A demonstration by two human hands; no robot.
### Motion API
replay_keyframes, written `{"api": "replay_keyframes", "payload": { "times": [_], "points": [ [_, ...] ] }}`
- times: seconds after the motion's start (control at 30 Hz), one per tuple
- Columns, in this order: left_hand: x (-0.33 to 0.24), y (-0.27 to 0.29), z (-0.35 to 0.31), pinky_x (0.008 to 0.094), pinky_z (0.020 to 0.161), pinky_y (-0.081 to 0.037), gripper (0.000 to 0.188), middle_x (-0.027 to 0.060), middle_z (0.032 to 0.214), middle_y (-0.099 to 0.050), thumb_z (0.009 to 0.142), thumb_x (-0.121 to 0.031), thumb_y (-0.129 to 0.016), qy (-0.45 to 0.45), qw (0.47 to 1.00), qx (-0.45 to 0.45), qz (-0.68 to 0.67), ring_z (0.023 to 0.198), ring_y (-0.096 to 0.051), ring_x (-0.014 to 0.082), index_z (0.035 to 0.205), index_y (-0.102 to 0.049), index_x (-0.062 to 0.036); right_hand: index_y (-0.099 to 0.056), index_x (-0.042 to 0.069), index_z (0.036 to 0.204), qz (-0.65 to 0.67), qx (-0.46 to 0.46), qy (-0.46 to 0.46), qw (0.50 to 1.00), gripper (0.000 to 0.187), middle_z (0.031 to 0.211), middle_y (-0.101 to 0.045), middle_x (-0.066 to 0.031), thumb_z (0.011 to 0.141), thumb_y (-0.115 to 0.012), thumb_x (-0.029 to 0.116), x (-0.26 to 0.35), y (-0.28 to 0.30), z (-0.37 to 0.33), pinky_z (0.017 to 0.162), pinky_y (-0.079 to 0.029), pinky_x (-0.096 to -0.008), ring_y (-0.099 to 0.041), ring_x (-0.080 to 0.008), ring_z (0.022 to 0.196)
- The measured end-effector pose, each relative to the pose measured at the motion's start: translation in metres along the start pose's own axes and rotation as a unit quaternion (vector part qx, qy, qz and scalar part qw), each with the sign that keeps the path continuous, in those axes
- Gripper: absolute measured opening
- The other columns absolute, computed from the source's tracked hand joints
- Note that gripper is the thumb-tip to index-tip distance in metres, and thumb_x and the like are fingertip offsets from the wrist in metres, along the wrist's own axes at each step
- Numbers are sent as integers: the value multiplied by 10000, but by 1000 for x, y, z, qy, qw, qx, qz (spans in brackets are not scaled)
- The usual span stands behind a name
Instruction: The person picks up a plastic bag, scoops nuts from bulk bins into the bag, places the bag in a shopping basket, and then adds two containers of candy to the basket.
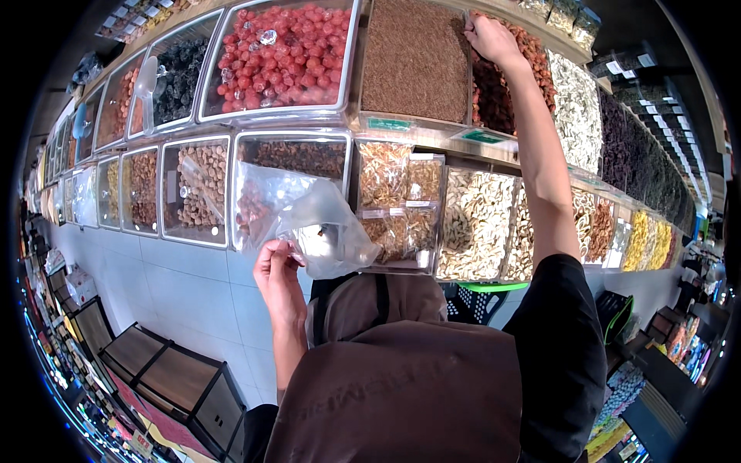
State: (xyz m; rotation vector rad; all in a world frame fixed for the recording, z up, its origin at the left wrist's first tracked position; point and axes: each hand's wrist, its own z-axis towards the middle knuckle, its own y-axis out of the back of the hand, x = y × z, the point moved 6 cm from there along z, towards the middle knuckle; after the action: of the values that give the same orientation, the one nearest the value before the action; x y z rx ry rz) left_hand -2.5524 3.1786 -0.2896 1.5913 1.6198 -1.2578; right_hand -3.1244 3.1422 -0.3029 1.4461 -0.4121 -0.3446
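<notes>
My left hand (279,270) pinches the rim of a clear plastic bag (333,235), which hangs open in front of my apron (401,386). A small dark piece shows inside the bag. My right arm stretches far forward, and my right hand (494,40) is at the back left of a bin of dark red dried fruit (494,96), beside the divider. Its fingers are curled and pressed together; what they hold, if anything, is hidden. Just left of that hand lies a bin of fine brown seeds or grains (414,62).
Red wrapped candies (285,58) fill a lidded bin at the far left, a white scoop (145,85) beside it. Pale dried slices (475,224) and bagged goods (384,174) occupy the near row. White flakes (576,100) lie right of my arm. A green-rimmed black basket (478,297) stands below.
</notes>
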Motion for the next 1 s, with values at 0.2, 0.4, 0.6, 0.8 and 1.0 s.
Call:
{"api": "replay_keyframes", "payload": {
  "times": [0.2, 0.4, 0.6, 0.8, 1.0],
  "points": [
    [1, 0, -3, 268, 673, -444, 120, 44, 816, -614, 962, -96, -554, -10, 1000, 12, 10, 706, -548, 116, 898, -614, -14, -683, 17, 1054, 225, -99, 37, 969, 229, 952, -717, -127, 919, -641, 197, 0, 15, -35, 742, -536, -370, -683, -265, 863],
    [-5, -7, -4, 264, 680, -448, 143, 40, 802, -615, 967, -90, -540, -7, 999, 48, -9, 697, -547, 111, 881, -625, -12, -686, 62, 1017, 515, 157, 104, 836, 151, 996, -700, -73, 934, -645, 182, 207, 48, -232, 754, -562, -303, -671, -166, 890],
    [-1, -6, -6, 249, 675, -448, 139, 29, 790, -610, 963, -89, -548, 0, 997, 83, -1, 685, -541, 99, 887, -633, -11, -642, 9, 999, 467, 207, 160, 845, 180, 860, -682, -175, 928, -624, 173, 347, 25, -290, 664, -528, -359, -679, -289, 736],
    [0, 14, -8, 267, 683, -421, 173, 21, 795, -594, 976, -161, -566, -21, 994, 108, -14, 688, -516, 111, 889, -626, -25, -677, 43, 1003, 461, 107, 8, 881, 192, 753, -690, -152, 948, -591, 206, 302, 18, -315, 638, -528, -388, -681, -305, 667],
    [5, 15, -11, 247, 657, -430, 144, 19, 770, -603, 962, -97, -550, -6, 989, 141, -40, 663, -543, 97, 884, -638, -14, -550, -46, 1216, 227, 3, -71, 971, 461, 1208, -573, -262, 940, -562, 323, 181, -74, -302, 927, -459, -464, -578, -371, 1098]
  ]
}}
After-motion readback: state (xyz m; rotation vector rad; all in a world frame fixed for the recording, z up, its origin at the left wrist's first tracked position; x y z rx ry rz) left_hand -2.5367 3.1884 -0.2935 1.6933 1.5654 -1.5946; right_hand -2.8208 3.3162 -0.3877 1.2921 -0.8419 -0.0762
